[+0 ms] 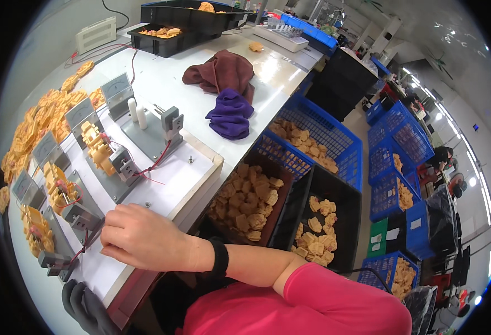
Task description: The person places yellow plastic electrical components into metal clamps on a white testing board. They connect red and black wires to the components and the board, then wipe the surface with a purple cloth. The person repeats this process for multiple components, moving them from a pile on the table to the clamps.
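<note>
Crates (343,131) of parts (307,139) and panel meters (116,89) show a workshop.

1 wide fisheye camera is giving the view, sitting as the left one of 2 worn side by side on the person's head. It is looking down and forward across the glossy white table (170,89), with the room leaning diagonally. The bare right hand (142,234) and the bright pink fabric sleeve (340,285) are showing close to the lens, while the blue plastic lattice crates (402,131) are standing farther off. Near the rim, the long white ceiling lights (449,117) are curving.
</note>
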### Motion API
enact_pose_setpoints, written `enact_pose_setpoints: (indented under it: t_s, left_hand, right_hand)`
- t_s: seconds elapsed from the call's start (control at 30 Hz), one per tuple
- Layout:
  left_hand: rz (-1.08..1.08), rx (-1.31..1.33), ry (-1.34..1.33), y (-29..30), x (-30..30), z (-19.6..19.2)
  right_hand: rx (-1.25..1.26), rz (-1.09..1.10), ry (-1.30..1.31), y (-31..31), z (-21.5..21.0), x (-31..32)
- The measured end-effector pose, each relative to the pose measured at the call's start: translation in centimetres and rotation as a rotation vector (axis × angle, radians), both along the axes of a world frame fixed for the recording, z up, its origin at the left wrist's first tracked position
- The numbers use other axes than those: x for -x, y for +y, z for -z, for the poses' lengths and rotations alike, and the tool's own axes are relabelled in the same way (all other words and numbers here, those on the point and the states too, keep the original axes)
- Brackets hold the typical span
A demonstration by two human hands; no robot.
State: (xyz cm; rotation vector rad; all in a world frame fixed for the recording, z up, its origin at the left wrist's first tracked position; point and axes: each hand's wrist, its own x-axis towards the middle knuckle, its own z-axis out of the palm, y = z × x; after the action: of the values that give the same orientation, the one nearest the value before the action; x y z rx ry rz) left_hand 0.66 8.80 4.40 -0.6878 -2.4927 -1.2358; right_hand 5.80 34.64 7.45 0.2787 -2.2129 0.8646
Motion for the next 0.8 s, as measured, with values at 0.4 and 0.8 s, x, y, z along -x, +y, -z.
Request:
enact_pose_setpoints:
  t_s: [0.4,0.8]
  left_hand:
    - [-0.051,-0.062,0.056,1.2,-0.5,-0.3]
    - [-0.114,-0.018,-0.040,1.8,-1.3,-3.8]
  right_hand:
    - [-0.068,-0.037,-0.060,0.4,-0.3,0.6]
    - [0.006,-0.022,-0.176,-0.4,-1.3,0.0]
